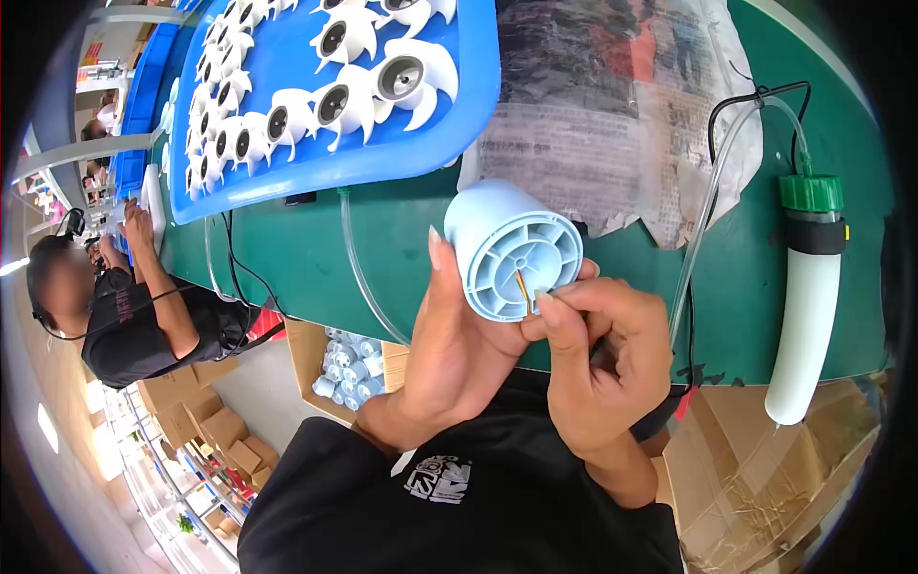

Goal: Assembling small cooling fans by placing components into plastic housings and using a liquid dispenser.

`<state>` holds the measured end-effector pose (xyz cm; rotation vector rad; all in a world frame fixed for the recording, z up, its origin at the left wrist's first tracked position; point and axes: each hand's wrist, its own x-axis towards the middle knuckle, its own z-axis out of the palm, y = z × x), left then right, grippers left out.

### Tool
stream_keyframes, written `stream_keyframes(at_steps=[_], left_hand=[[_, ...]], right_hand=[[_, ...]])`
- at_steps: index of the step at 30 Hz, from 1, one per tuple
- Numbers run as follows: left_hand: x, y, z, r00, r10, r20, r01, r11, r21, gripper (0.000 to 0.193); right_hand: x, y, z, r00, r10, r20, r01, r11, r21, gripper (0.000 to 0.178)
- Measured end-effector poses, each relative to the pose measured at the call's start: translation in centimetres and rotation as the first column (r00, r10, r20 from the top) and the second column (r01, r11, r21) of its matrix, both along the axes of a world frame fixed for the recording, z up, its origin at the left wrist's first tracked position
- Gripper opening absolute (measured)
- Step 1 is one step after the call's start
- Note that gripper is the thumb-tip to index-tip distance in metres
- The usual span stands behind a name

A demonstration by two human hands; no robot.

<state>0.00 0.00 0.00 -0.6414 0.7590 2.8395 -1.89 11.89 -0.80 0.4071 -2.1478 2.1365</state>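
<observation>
A light blue cylindrical plastic housing [492, 215] is tilted in my left hand [448, 349], its ribbed round end facing me. The fingers wrap around its side and underneath, with the thumb up along the left. From near the middle of the ribbed end come a few thin coloured wires [522, 287]. My right hand [612, 359] is closed, thumb and forefinger pinching the wire ends at the lower rim of the housing. Those ends are mostly hidden by the fingertips.
A blue tray [335, 170] of white fan impellers [402, 77] stands at the back left. Newspaper [593, 163] covers part of the green table [287, 239]. A white dispensing tube with a green cap [811, 194] hangs at right. A box of blue housings [352, 368] sits below; a co-worker [143, 320] is at left.
</observation>
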Motion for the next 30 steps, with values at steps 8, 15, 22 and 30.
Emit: stream_keyframes(at_steps=[8,15,22,30], left_hand=[[0.1,-0.1,-0.5,0.984,-0.029,-0.175,0.047,0.994,0.102,0.078],[0.0,-0.1,-0.6,0.977,-0.053,-0.207,0.07,0.994,0.079,0.077],[-0.1,0.4,0.3,0.999,0.025,-0.03,-0.024,1.0,0.018,0.071],[0.0,0.1,-0.3,0.986,-0.036,-0.163,0.035,0.999,-0.007,0.076]], right_hand=[[-0.2,-0.7,-0.8,0.994,-0.11,-0.01,0.108,0.987,-0.121,0.018],[-0.2,-0.8,-0.9,0.993,-0.118,-0.002,0.117,0.985,-0.123,0.018],[-0.4,-0.8,-0.8,0.993,-0.119,-0.016,0.115,0.985,-0.131,0.02],[-0.5,-0.8,-0.7,0.992,-0.124,0.0,0.123,0.982,-0.141,0.02]])
